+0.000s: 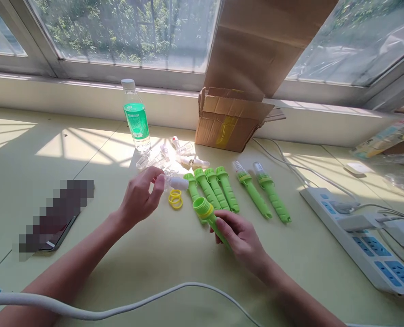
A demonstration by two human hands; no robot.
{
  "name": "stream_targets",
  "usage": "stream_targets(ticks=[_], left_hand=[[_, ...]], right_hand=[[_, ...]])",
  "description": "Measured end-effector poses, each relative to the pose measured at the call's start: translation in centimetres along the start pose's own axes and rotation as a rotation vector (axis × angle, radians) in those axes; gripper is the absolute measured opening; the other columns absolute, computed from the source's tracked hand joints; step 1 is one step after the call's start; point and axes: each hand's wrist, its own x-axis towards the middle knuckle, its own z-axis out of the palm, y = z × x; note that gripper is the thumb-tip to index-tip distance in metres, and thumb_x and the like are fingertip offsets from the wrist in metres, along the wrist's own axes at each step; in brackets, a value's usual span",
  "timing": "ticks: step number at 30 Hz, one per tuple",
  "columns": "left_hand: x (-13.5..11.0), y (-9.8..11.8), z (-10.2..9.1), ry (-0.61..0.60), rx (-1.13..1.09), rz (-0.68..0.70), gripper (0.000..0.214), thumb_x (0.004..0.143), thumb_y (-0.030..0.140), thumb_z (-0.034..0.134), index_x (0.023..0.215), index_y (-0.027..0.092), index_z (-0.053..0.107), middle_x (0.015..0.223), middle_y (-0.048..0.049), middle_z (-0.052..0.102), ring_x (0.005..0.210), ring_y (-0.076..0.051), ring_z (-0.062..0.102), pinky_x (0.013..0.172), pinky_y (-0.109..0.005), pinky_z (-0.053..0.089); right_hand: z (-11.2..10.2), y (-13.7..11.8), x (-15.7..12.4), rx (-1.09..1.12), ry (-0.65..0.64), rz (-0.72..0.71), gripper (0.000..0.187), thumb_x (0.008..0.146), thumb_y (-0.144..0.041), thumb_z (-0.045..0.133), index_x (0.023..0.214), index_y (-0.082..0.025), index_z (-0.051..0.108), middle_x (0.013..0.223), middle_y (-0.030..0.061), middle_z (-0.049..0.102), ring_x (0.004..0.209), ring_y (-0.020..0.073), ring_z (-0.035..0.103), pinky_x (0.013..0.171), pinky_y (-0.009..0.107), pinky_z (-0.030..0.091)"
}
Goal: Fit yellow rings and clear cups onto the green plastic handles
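Note:
My right hand (239, 234) is wrapped round a green flashlight body (208, 212), tilted with its open threaded end up and a yellow ring round its neck. Between thumb and fingers, my left hand (143, 195) pinches a white cylindrical insert with a ridged clear part (176, 183). Just below that insert lie several loose yellow rings (175, 200). Beyond my right hand, several green flashlight bodies (226, 188) lie in a row. Clear caps and white inserts (188, 159) are heaped in bright sunlight behind my left hand; glare blurs their details.
Two flashlights with clear caps (271, 197) lie right of the row. At the back stand a bottle (136, 120) and a cardboard box (229, 122). A power strip (355, 245) lies right, a phone (60, 231) left. A white cable (147, 299) crosses the foreground.

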Motion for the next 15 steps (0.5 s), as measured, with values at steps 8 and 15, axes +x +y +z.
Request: stream_targets(ticks=[8,15], left_hand=[[-1.6,1.6,0.4,-0.125,-0.176,0.095,0.009,0.090,0.018,0.043,0.089,0.017,0.052,0.075,-0.0016,0.057,0.067,-0.012,0.052,0.061,-0.024,0.042],[-1.6,1.4,0.3,-0.260,-0.213,0.006,0.012,0.093,0.022,0.042,0.089,0.018,0.052,0.065,0.0031,0.051,0.056,-0.009,0.044,0.055,-0.021,0.036]], right_hand=[[-0.2,1.0,-0.1,-0.440,0.128,-0.280,0.023,0.091,-0.029,0.051,0.110,-0.020,0.059,0.092,0.0081,0.068,0.077,0.0199,0.063,0.070,0.031,0.049],[-0.5,0.5,0.0,-0.638,0.140,-0.402,0.023,0.088,-0.025,0.055,0.111,-0.020,0.056,0.093,0.0096,0.069,0.082,0.0220,0.064,0.070,0.032,0.049]])
